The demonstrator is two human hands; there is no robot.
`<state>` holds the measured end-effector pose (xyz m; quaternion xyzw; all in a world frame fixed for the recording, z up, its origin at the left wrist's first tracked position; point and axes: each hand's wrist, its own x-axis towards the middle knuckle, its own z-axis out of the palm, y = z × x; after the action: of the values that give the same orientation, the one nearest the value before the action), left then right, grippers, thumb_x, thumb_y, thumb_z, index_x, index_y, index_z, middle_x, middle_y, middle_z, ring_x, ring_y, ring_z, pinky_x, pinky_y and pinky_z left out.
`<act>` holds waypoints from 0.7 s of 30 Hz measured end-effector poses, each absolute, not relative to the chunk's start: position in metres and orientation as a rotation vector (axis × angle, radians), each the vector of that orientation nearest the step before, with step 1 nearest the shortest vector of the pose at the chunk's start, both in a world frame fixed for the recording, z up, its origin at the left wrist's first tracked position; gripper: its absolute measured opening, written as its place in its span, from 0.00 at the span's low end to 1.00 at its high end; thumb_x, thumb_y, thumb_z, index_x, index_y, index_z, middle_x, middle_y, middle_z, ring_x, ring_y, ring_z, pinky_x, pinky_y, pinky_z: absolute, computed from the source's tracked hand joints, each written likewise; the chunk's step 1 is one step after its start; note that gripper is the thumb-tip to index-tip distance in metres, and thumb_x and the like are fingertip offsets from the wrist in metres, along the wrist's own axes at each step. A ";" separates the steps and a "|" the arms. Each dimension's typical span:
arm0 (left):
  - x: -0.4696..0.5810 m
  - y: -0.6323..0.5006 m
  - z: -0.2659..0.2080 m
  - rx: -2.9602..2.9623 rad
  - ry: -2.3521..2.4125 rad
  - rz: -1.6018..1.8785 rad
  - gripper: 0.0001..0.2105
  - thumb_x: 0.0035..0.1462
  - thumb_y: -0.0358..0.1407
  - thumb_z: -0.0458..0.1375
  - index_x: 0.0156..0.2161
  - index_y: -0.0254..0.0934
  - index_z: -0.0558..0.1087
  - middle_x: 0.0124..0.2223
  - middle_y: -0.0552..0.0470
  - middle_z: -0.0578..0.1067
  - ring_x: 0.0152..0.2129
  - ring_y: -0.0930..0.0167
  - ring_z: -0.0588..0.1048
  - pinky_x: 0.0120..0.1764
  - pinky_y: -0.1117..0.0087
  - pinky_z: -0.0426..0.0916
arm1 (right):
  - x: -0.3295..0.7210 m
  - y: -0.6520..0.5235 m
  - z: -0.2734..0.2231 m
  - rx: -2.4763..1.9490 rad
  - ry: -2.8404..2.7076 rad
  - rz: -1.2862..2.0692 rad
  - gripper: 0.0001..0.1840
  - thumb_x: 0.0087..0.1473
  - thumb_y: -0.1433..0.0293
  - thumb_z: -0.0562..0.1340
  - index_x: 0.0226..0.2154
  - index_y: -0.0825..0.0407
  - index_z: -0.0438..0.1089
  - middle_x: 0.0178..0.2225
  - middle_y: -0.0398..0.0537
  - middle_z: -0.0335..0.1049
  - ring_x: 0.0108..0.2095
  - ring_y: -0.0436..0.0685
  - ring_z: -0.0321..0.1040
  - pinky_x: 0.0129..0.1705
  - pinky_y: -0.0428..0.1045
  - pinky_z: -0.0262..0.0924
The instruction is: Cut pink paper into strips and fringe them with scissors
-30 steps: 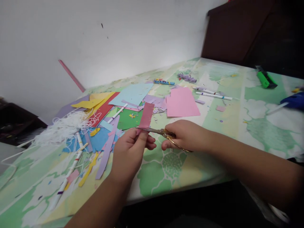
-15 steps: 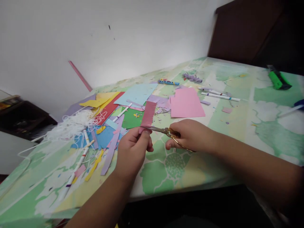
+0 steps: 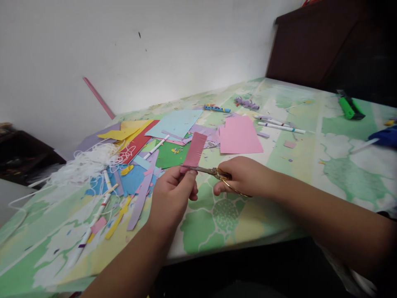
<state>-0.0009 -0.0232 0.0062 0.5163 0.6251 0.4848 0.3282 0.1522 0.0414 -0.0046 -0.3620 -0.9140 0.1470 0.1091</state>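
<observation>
My left hand (image 3: pixel 175 188) pinches the near end of a dark pink paper strip (image 3: pixel 196 150), which stands up and away from my fingers. Fine slits run along the strip's right edge. My right hand (image 3: pixel 242 176) is closed round the gold handles of a pair of scissors (image 3: pixel 214 170). The blades point left and lie across the strip just above my left thumb. Behind the strip are a green sheet (image 3: pixel 169 155) and lilac scraps. A pink sheet (image 3: pixel 240 134) lies beyond my right hand.
A tangle of white yarn (image 3: pixel 93 163) lies at the left, by white markers, blue paper (image 3: pixel 130 182) and lilac and yellow strips. A light blue sheet (image 3: pixel 175 122) is farther back. At the right are more markers (image 3: pixel 281 127), a green cutter (image 3: pixel 350 107) and a blue object (image 3: pixel 384 136).
The view has shifted slightly, so most things sit a little farther left. The strip leans a bit more to the right. Both hands keep their hold, with the blades still across the strip.
</observation>
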 end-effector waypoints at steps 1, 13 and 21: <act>-0.001 -0.023 0.004 1.335 1.591 1.290 0.06 0.46 0.33 0.51 0.21 0.36 0.65 0.14 0.60 0.64 0.11 0.80 0.62 0.16 0.80 0.57 | 0.152 0.041 -0.005 -1.070 -2.683 0.434 0.26 0.38 0.46 0.49 0.18 0.53 0.59 0.17 0.41 0.59 0.18 0.47 0.51 0.18 0.42 0.39; -0.001 -0.022 -0.002 1.388 1.524 1.380 0.07 0.47 0.32 0.50 0.21 0.36 0.64 0.16 0.60 0.65 0.13 0.81 0.63 0.17 0.81 0.58 | 0.155 0.037 -0.004 -1.029 -2.690 0.499 0.25 0.39 0.47 0.48 0.19 0.54 0.57 0.17 0.41 0.57 0.17 0.46 0.50 0.18 0.41 0.39; -0.002 -0.022 -0.003 1.368 1.586 1.462 0.06 0.47 0.34 0.51 0.22 0.36 0.65 0.15 0.61 0.65 0.12 0.83 0.63 0.16 0.83 0.58 | 0.155 0.038 -0.003 -1.068 -2.691 0.419 0.26 0.38 0.46 0.48 0.20 0.53 0.58 0.18 0.42 0.59 0.18 0.47 0.49 0.19 0.42 0.38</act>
<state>-0.0017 -0.0223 -0.0032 0.5127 0.5942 0.5479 0.2896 0.1551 0.0381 -0.0026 -0.3631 -0.9145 0.1425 0.1076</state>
